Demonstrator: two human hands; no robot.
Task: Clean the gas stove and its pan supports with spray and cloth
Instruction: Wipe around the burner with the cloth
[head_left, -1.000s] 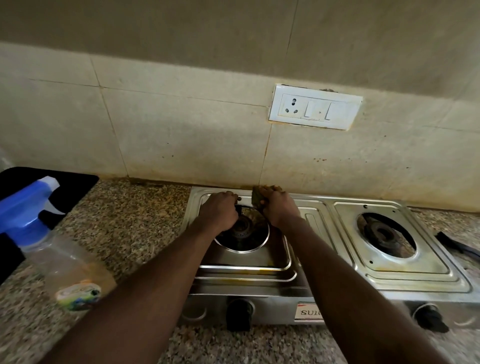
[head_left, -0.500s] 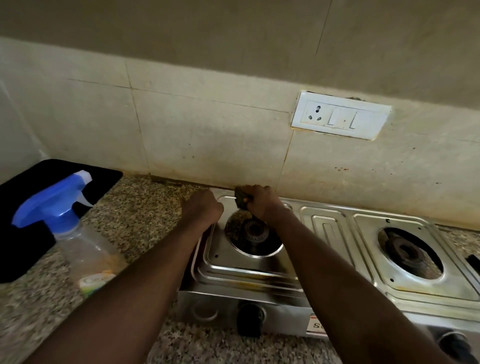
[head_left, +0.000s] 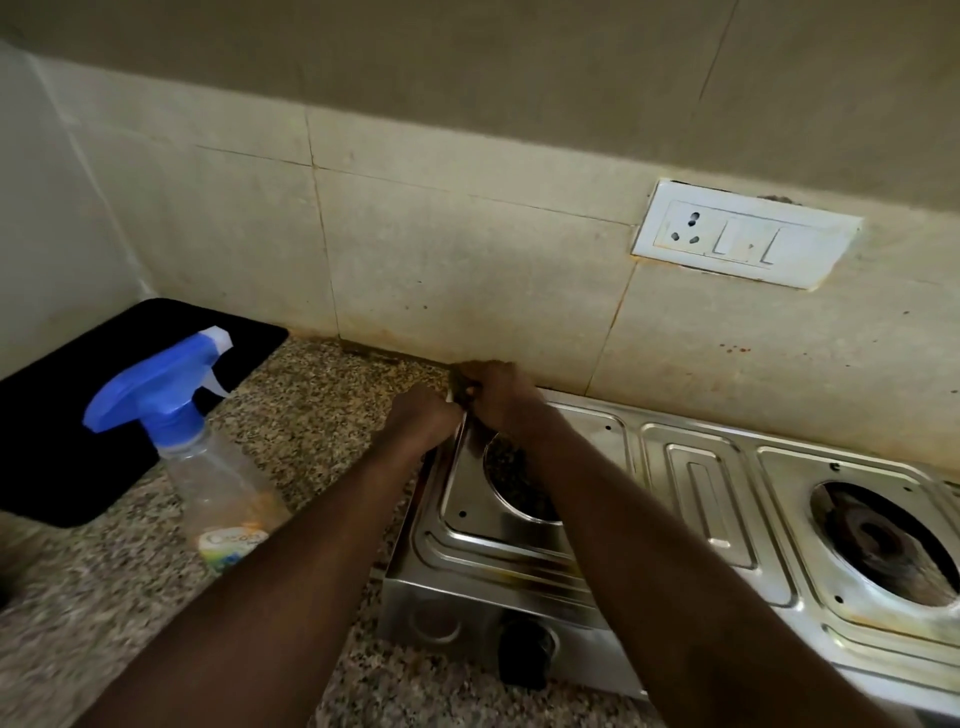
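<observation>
Both hands work at the back left corner of the stove (head_left: 613, 525), which sits on the counter (head_left: 311, 415) against the tiled wall. The right hand (head_left: 501, 397) has its fingers clamped on what looks like a dark cloth (head_left: 460, 387), though it is mostly hidden; the left hand (head_left: 423, 418) is curled on the stove's edge, its grip unclear. To do this well, brace the stove with the left hand and rub in short, firm strokes along the rim seam; the spray bottle (head_left: 208, 457) stands near on the left.
</observation>
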